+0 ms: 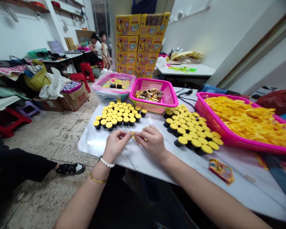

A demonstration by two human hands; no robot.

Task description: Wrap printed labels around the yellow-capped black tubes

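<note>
Near the front edge of the marbled table (90, 146), my left hand (116, 144) and my right hand (152, 141) meet fingertip to fingertip. Between them they pinch a small yellow printed piece (137, 139), mostly covered by my fingers; its exact kind does not show. Just beyond my left hand stands a group of black tubs with yellow lids (120, 114). A second group of the same lidded tubs (193, 128) stands to the right of my right hand. Farther right lies a small stack of colourful printed wrappers or labels (221, 171).
A pink basket (165, 95) of shiny gold-brown cylinders stands behind the tubs. Beside it is a plastic-lined tub (101, 87) of coloured beads. At right, a pink basket (212, 119) holds yellow plastic pieces. Yellow cartons (127, 44) are stacked behind; people sit and stand farther back.
</note>
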